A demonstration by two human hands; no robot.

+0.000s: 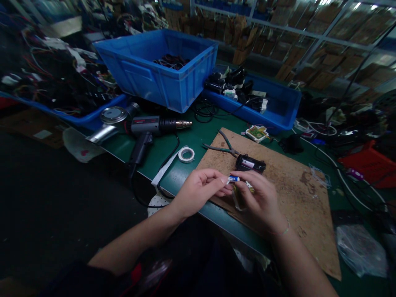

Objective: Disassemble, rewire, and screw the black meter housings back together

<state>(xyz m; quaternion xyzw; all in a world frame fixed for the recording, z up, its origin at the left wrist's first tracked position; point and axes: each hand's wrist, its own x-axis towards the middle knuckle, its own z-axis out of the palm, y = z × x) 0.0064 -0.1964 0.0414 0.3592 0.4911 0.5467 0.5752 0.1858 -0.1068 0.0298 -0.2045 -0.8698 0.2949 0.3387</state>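
Observation:
Over the near edge of a brown board (pixel 297 210), my two hands meet at a small blue cylinder with white marking (pixel 234 178). The thumb and fingers of my left hand (pixel 198 189) pinch its left end, while my right hand (pixel 262 200) grips it from the other side. A yellowish-green piece (pixel 250 187) shows at my right fingers, partly hidden by them, and a pale strip hangs below. Just beyond my hands lies a black device with a pale label (pixel 250 163). Pliers with dark handles (pixel 229 149) rest open beside it.
A heat gun (pixel 148 128) lies left of a tape roll (pixel 186 154). Behind stand a blue bin with cables (pixel 154 82) and a blue tray of black parts (pixel 278 103). A circuit board in a white frame (pixel 256 133) and a plastic bag (pixel 360 249) lie rightward.

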